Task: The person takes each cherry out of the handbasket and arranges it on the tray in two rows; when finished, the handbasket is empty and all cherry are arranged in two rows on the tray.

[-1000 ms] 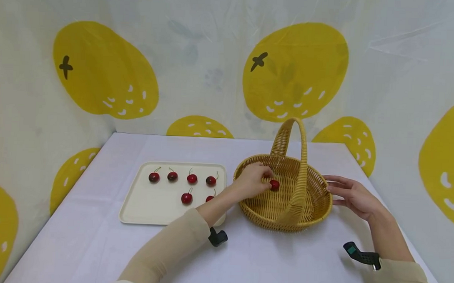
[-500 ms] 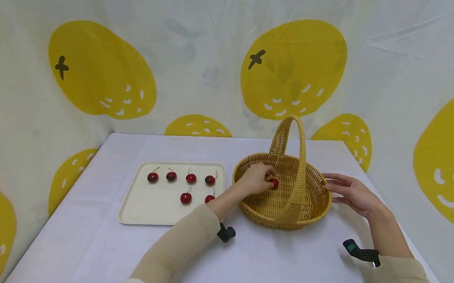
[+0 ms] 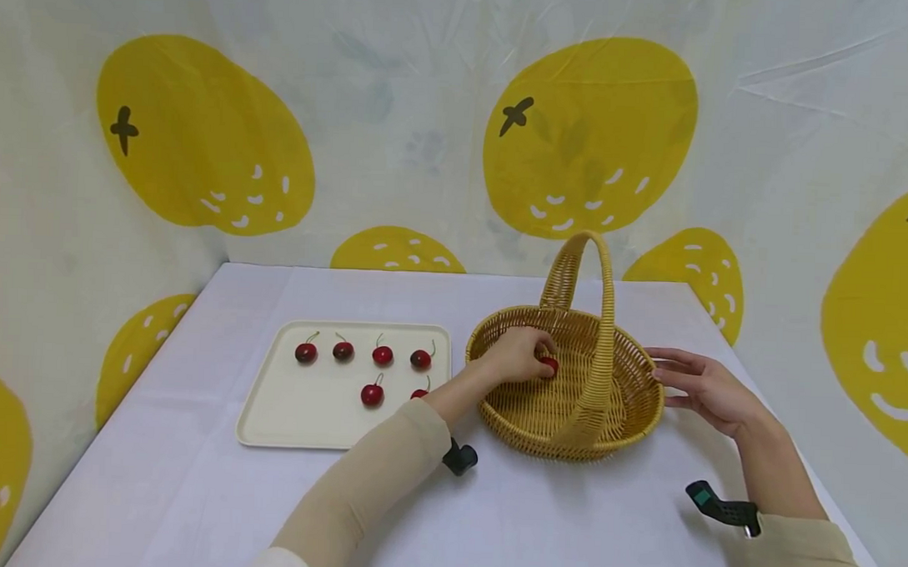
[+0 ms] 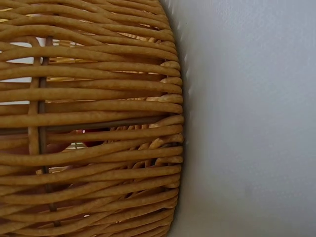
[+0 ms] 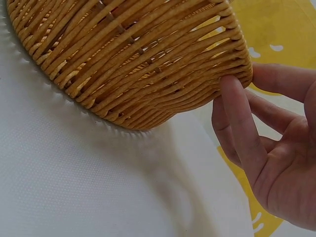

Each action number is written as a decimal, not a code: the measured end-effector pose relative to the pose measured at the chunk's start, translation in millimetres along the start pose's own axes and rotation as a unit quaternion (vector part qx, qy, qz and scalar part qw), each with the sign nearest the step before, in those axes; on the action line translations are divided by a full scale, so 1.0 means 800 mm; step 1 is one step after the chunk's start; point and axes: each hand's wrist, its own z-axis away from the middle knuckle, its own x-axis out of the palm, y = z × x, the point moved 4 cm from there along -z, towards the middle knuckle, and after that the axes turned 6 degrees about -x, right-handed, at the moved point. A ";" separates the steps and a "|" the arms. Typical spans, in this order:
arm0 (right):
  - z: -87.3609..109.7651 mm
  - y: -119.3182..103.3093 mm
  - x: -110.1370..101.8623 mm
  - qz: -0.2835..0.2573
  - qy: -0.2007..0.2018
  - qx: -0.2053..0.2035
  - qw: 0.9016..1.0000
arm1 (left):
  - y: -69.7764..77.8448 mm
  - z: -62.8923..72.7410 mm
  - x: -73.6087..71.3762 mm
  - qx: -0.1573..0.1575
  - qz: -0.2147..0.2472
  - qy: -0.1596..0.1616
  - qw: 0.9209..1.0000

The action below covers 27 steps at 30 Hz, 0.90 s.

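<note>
Inside the oval wicker basket (image 3: pixel 569 417), my left hand (image 3: pixel 517 354) pinches a dark red cherry (image 3: pixel 549 367) low over the woven floor, its fingers partly covering the fruit. From the left wrist view only the basket's outer weave (image 4: pixel 98 94) shows, with a bit of red through the gaps. My right hand (image 3: pixel 709 394) is at the basket's right end, fairly straight fingertips touching the rim from outside. In the right wrist view, the thumb and fingers of that hand (image 5: pixel 281 153) meet the basket wall (image 5: pixel 128 59) at its edge.
Left of the basket lies a cream rectangular tray (image 3: pixel 291 420). Several stemmed cherries (image 3: pixel 372 395) sit on it in two rows, one partly hidden by my left forearm. The basket's tall arched handle (image 3: pixel 605 322) stands up over its middle. A white cloth (image 3: pixel 551 520) covers the table.
My left hand and forearm have shifted slightly right and farther into the basket, and the fingers cover more of the cherry. The right hand stays at the rim.
</note>
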 end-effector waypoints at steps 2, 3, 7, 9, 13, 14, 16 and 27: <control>0.000 0.000 0.000 -0.002 0.001 0.000 1.000 | 0.000 -0.001 0.001 -0.005 0.004 -0.004 1.000; 0.000 0.001 0.000 -0.003 0.001 -0.001 1.000 | 0.000 -0.001 0.001 -0.007 0.004 -0.007 1.000; 0.000 0.002 0.000 -0.008 0.002 -0.001 1.000 | -0.002 -0.004 0.004 -0.009 0.004 -0.014 1.000; 0.000 0.001 0.000 -0.009 0.000 -0.003 1.000 | -0.003 -0.005 0.006 -0.007 0.003 -0.017 1.000; 0.001 -0.001 0.001 -0.013 -0.001 -0.004 1.000 | -0.003 -0.007 0.008 -0.004 -0.002 -0.023 1.000; 0.001 -0.001 0.001 -0.014 -0.001 -0.005 1.000 | -0.003 -0.008 0.009 -0.002 -0.005 -0.023 1.000; 0.000 0.000 0.000 -0.015 0.001 -0.004 1.000 | -0.003 -0.010 0.010 0.001 -0.013 -0.026 1.000; -0.002 0.003 -0.001 -0.012 -0.001 -0.008 1.000 | -0.001 -0.010 0.011 0.024 -0.046 -0.027 0.998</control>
